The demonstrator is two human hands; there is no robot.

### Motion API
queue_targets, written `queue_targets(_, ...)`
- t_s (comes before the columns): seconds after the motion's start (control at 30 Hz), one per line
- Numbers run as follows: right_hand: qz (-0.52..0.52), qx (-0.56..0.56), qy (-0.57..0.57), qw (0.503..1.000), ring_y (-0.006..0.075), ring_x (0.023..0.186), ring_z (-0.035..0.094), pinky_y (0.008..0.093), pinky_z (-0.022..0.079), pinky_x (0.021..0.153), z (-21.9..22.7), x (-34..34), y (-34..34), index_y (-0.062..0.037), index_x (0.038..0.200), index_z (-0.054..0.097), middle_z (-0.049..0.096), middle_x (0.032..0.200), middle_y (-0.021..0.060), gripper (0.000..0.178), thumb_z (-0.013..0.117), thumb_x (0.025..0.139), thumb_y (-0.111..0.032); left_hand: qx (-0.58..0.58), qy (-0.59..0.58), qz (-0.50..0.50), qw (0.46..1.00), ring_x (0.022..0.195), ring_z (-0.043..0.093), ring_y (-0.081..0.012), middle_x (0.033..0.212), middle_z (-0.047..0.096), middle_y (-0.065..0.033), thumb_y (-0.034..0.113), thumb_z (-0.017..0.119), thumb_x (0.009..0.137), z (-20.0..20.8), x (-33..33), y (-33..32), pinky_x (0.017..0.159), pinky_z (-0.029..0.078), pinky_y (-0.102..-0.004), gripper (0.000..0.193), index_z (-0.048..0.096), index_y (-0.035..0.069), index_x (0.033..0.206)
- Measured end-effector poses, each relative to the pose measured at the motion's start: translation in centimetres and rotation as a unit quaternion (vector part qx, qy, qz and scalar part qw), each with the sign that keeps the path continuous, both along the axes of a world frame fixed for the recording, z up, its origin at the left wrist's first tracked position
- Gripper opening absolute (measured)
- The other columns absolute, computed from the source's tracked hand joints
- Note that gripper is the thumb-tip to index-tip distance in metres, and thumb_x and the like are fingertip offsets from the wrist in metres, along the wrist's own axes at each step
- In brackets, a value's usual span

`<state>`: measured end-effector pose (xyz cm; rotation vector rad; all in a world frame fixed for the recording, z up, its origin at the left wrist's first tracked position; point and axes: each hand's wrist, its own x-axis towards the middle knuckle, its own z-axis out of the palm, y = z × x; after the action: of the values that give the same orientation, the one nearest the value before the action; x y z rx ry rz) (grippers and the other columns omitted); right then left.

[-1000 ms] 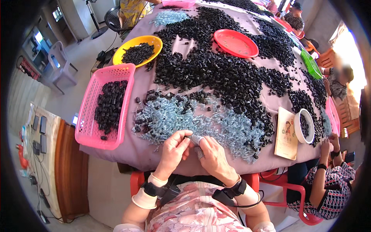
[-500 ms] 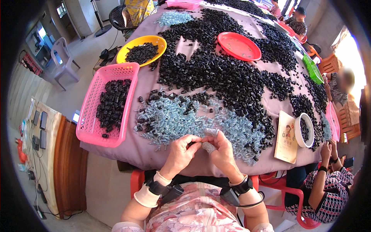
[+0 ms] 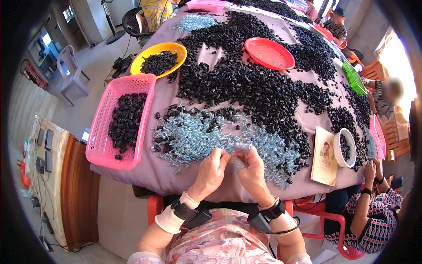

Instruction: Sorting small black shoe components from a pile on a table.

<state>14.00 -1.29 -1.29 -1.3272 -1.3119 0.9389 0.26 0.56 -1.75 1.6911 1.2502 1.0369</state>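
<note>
My left hand and my right hand meet over the table's near edge, fingertips pressed together. Both are closed in a pinch, and whatever sits between them is too small and covered to make out. Grey wrapping covers the thumb and a finger of my right hand. Just beyond my fingers lies a heap of small, clear bluish metal-like coils, resembling springs. Behind them spreads a large pile of small black plastic parts, some mixed in among the springs.
A pink basket of black parts stands left, near a yellow plate with thin black pieces. A red plate rests on the pile. Right are a booklet, a white bowl and a co-worker's hands.
My left hand has turned and its fingers have closed in against the right fingertips, covering the dark bit that showed there. My right hand has barely moved.
</note>
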Motion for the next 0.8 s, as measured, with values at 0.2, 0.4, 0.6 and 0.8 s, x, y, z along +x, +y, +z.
queue_targets(0.2, 0.027, -0.004, 0.054, 0.998, 0.0194, 0.090, 0.063, 0.0303, 0.049, 0.080, -0.5, 0.3, 0.2, 0.0017, 0.106, 0.052, 0.064, 0.094, 0.0112, 0.036, 0.055, 0.072, 0.013, -0.008, 0.008, 0.016, 1.000, 0.057, 0.054, -0.0238, 0.065, 0.055, -0.0124, 0.021, 0.048, 0.095, 0.2, 0.2, 0.1, 0.054, 0.042, -0.0344, 0.021, 0.051, 0.001, 0.089)
queue_targets(0.4, 0.049, -0.032, 0.084, 0.995, 0.0112, 0.092, 0.057, 0.0246, 0.046, 0.084, 0.2, -0.1, 0.6, -0.0019, 0.108, 0.052, 0.059, 0.097, 0.0030, 0.036, 0.055, 0.077, 0.015, -0.043, -0.008, 0.011, 0.999, 0.058, 0.054, -0.0220, 0.064, 0.054, -0.0119, 0.023, 0.048, 0.095, 0.2, 0.0, 0.2, 0.055, 0.042, -0.0339, 0.023, 0.051, 0.001, 0.088)
queue_targets(0.6, 0.031, -0.041, 0.176, 0.983, 0.0098, 0.088, 0.057, 0.0227, 0.045, 0.080, -0.1, 0.3, 1.2, -0.0043, 0.108, 0.054, 0.060, 0.094, 0.0015, 0.034, 0.056, 0.078, 0.013, -0.048, -0.008, 0.013, 0.999, 0.069, 0.059, -0.0382, 0.071, 0.060, -0.0172, 0.024, 0.048, 0.094, 0.4, 0.2, 0.1, 0.060, 0.044, -0.0438, 0.023, 0.050, 0.002, 0.087)
queue_targets(0.8, 0.016, -0.014, 0.115, 0.993, 0.0100, 0.089, 0.058, 0.0240, 0.046, 0.080, 0.4, 0.8, 1.0, -0.0040, 0.112, 0.054, 0.062, 0.097, 0.0033, 0.035, 0.054, 0.080, 0.011, -0.026, -0.062, -0.007, 0.998, 0.061, 0.049, -0.0135, 0.073, 0.055, -0.0046, 0.022, 0.047, 0.095, -0.4, 0.1, -0.1, 0.056, 0.041, -0.0301, 0.023, 0.055, 0.001, 0.100)
